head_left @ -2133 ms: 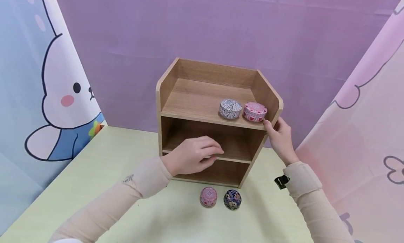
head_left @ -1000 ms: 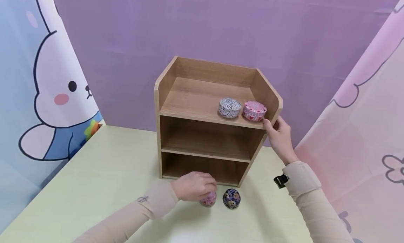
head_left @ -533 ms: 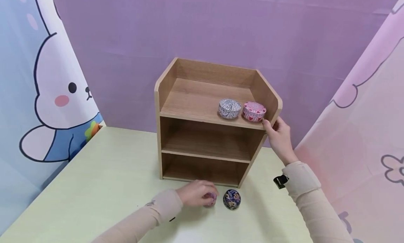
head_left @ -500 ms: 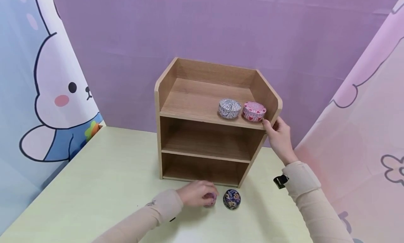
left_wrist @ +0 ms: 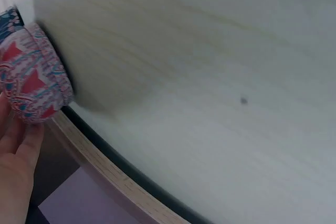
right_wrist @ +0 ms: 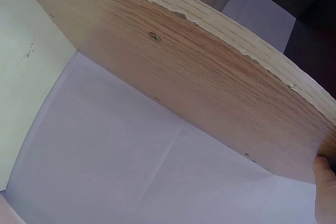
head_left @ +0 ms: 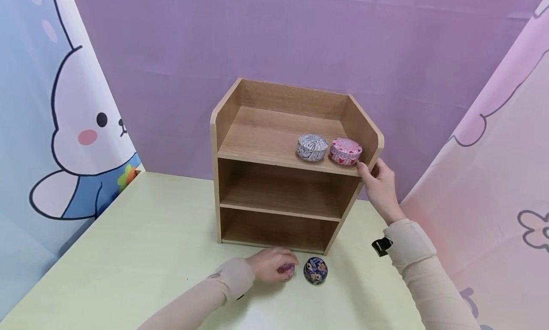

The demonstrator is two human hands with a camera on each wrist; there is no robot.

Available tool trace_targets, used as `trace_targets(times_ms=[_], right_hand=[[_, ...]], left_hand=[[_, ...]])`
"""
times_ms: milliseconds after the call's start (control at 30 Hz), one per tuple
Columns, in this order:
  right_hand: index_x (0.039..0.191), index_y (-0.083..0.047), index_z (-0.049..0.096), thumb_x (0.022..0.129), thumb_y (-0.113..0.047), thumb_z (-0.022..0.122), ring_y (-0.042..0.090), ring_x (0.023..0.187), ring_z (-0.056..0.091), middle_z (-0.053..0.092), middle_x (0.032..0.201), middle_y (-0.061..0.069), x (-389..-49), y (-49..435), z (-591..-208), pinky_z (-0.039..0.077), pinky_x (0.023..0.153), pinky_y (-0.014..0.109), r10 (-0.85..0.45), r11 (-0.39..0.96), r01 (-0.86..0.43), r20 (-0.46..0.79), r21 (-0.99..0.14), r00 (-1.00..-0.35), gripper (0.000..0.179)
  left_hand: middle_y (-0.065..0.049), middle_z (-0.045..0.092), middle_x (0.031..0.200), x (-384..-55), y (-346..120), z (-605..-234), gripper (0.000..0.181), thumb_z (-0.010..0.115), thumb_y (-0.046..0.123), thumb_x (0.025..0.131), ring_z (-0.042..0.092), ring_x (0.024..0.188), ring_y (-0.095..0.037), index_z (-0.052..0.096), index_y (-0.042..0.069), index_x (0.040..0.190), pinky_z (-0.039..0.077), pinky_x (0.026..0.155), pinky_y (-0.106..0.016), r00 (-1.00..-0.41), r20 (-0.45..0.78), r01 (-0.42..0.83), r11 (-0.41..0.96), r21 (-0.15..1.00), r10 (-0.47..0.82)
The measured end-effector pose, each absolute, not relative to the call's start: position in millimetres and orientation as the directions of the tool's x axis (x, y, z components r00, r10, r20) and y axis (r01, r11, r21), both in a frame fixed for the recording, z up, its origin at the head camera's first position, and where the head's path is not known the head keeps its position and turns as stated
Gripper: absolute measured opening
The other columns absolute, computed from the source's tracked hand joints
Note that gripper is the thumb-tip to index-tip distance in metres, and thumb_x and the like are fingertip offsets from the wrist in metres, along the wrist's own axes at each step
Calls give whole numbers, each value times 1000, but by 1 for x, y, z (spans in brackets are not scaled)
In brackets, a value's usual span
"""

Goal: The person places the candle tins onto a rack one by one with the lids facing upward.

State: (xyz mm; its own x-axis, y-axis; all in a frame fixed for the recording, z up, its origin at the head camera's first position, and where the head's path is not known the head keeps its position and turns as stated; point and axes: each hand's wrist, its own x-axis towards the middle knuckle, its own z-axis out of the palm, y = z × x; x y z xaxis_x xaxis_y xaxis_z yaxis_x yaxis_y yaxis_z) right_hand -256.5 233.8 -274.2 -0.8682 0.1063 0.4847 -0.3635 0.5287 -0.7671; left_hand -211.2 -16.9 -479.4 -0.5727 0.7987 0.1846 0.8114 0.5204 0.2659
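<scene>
My left hand [head_left: 271,264] is down on the table in front of the wooden shelf [head_left: 279,211], its thumb and fingers round a small pink patterned tin [head_left: 286,270]. In the left wrist view the side of this pink tin [left_wrist: 37,77] shows red and blue patterning, with fingertips against it. Just right of it sits a round dark blue floral tin [head_left: 315,270]. My right hand [head_left: 380,187] grips the shelf's right side panel near the top board, thumb at the front edge. Beside that thumb, a pink tin with red hearts [head_left: 345,151] and a grey-white patterned tin [head_left: 312,147] stand on the top board.
The shelf has a raised rim round the top and two compartments below. It stands on a pale yellow table [head_left: 163,244] against a purple curtain [head_left: 283,35]. A rabbit-print curtain [head_left: 86,106] hangs at left and a pink one [head_left: 484,168] at right.
My left hand has come down from in front of the middle compartment to the pink tin on the table and closed round it. My right hand has stayed on the shelf's side.
</scene>
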Motion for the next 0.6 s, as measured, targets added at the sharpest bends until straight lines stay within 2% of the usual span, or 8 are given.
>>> trace_targets(times_ms=[167,467,600], right_hand=[[121,-6,54,92,-28,49,-5,79,55,61,101,14,-257,234,-274,47,67,10,103,530,-351,469,-772,-877,36],[121,-6,54,92,-28,49,-5,80,55,61,104,15,-258,235,-274,47,67,10,102,530,-349,466,-773,-879,37],[121,-5,54,92,-27,49,-5,80,55,61,103,14,-259,235,-274,47,67,10,99,526,-359,475,-771,-875,36]], left_hand=[[5,54,124,-215,-15,-480,37,64,28,81,52,114,-13,59,23,117,43,97,-28,-586,96,799,555,231,804],[3,49,129,-214,-11,-475,54,71,20,72,48,119,-15,54,29,122,43,97,-29,-554,-16,833,554,9,833],[4,50,127,-214,-8,-472,63,75,15,66,49,117,-14,52,31,122,47,92,-27,-538,-40,841,534,-85,842]])
